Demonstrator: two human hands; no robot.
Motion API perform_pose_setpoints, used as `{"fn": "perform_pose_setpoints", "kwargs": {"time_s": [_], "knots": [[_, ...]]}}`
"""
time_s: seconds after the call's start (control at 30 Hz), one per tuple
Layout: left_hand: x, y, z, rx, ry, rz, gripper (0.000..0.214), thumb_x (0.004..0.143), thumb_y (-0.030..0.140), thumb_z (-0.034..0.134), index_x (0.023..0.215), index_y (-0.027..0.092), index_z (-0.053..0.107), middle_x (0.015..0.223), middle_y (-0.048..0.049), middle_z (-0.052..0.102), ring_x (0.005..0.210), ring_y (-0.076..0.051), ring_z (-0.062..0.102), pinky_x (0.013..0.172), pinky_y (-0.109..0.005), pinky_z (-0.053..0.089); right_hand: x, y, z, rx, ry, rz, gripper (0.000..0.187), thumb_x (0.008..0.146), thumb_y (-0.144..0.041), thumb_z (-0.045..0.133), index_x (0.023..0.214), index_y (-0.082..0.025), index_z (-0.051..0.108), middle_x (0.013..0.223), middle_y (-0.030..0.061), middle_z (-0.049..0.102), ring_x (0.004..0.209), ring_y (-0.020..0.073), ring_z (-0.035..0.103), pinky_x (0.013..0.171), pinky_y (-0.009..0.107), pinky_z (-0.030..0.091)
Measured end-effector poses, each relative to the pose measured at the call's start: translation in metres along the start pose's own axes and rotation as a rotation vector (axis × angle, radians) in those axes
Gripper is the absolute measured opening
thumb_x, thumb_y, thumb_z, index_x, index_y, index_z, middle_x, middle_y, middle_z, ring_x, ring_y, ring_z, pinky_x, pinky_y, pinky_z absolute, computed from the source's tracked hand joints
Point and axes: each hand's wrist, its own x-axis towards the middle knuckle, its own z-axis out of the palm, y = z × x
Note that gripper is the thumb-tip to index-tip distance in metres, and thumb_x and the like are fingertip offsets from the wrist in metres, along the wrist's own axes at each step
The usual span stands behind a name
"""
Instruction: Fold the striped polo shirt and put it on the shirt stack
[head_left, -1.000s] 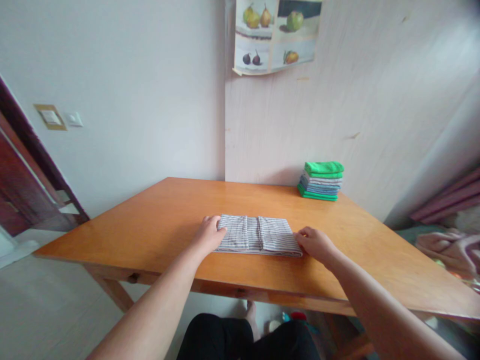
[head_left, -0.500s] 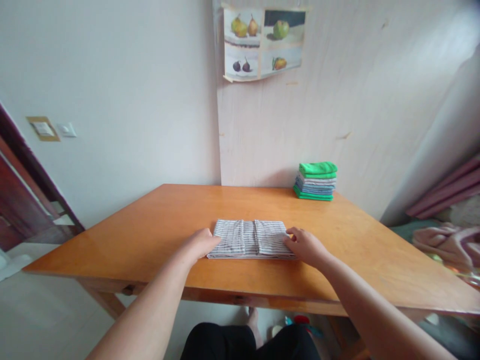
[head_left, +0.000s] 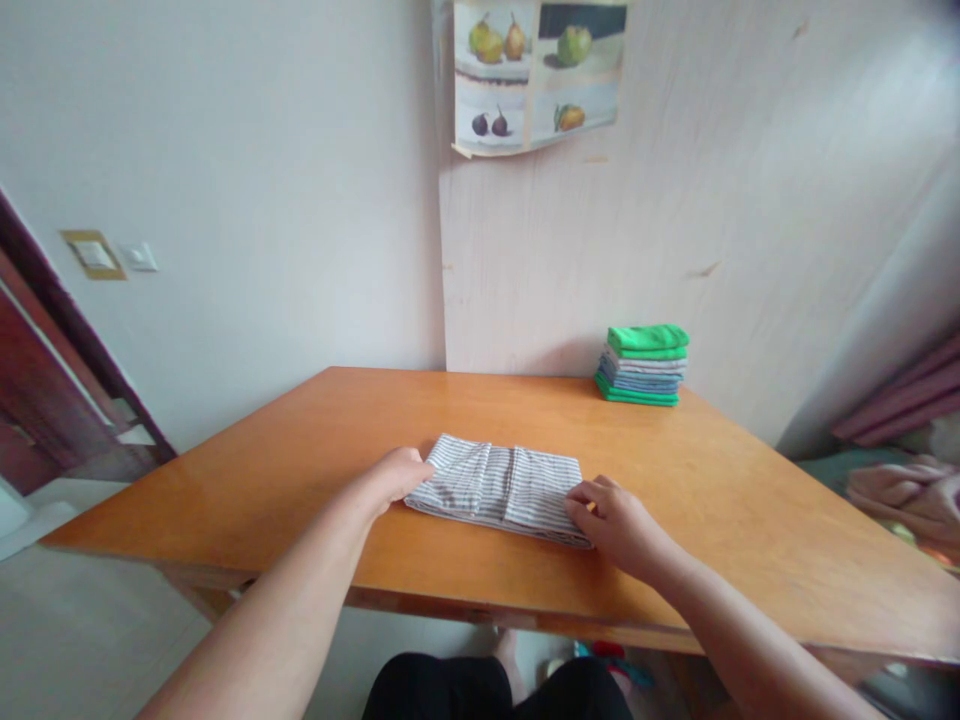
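Note:
A folded cloth [head_left: 491,485] with grey and white stripes lies flat near the front of the wooden table, turned slightly so its right end is closer to me. My left hand [head_left: 401,475] grips its left end, thumb on top and the other fingers mostly hidden. At the opposite end my right hand [head_left: 607,515] has its bent fingers closed on the edge of the same cloth. Two raised folds run across the cloth's middle.
A stack of folded cloths [head_left: 645,365], green, white and blue, stands at the table's back right corner. The wooden table [head_left: 360,410] meets the wall behind. Bedding [head_left: 907,500] lies off to the right, beyond the table's edge.
The striped cloth has turned a little: its right end has come toward me and its left end has lifted slightly away. Both hands have kept hold and moved with it.

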Motion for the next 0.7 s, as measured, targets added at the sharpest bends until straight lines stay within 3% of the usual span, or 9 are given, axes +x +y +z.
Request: {"fn": "perform_pose_setpoints", "kwargs": {"time_s": [0.13, 0.3, 0.5, 0.63, 0.7], "knots": [[0.025, 0.004, -0.007, -0.097, 0.052, -0.031, 0.029, 0.069, 0.024, 0.062, 0.052, 0.021, 0.039, 0.043, 0.0073, 0.033, 0.044, -0.010, 0.032, 0.046, -0.023, 0.018, -0.011, -0.036, 0.004, 0.073, -0.074, -0.092, 0.021, 0.090, -0.028, 0.051, 0.079, -0.021, 0.067, 0.083, 0.0040, 0.062, 0.081, 0.0172, 0.060, 0.073, 0.027, 0.043], [0.048, 0.004, -0.013, -0.220, 0.019, -0.106, 0.034, 0.064, 0.041, 0.074, 0.063, 0.021, 0.047, 0.051, 0.0049, 0.049, 0.050, -0.012, 0.049, 0.049, -0.022, 0.035, 0.002, -0.058, 0.003, 0.217, -0.199, -0.181, 0.017, 0.089, -0.029, 0.054, 0.085, -0.021, 0.069, 0.081, 0.0010, 0.066, 0.077, 0.0151, 0.060, 0.069, 0.026, 0.042], [0.050, -0.007, -0.024, -0.247, -0.059, -0.186, 0.030, 0.062, 0.041, 0.075, 0.073, 0.019, 0.058, 0.064, 0.0001, 0.064, 0.061, -0.014, 0.057, 0.055, -0.022, 0.043, 0.069, -0.041, 0.003, 0.286, -0.234, -0.126, 0.023, 0.089, -0.033, 0.052, 0.089, -0.019, 0.069, 0.072, -0.0005, 0.064, 0.067, 0.0140, 0.059, 0.060, 0.025, 0.043], [0.047, -0.008, -0.025, -0.265, -0.052, -0.153, 0.023, 0.062, 0.033, 0.073, 0.076, 0.019, 0.060, 0.064, 0.0020, 0.062, 0.062, -0.013, 0.056, 0.056, -0.022, 0.040, 0.126, -0.053, 0.007, 0.132, -0.180, -0.265, 0.022, 0.085, -0.024, 0.055, 0.098, -0.017, 0.071, 0.090, 0.0042, 0.072, 0.081, 0.0165, 0.064, 0.071, 0.026, 0.047], [0.046, -0.006, -0.023, -0.296, -0.014, -0.116, 0.022, 0.066, 0.031, 0.070, 0.082, 0.020, 0.061, 0.072, 0.0018, 0.065, 0.067, -0.013, 0.057, 0.058, -0.022, 0.041, 0.152, -0.069, 0.011, 0.018, -0.163, -0.324, 0.032, 0.080, -0.018, 0.058, 0.110, -0.016, 0.069, 0.102, 0.0076, 0.071, 0.089, 0.0184, 0.065, 0.078, 0.028, 0.048]]}}
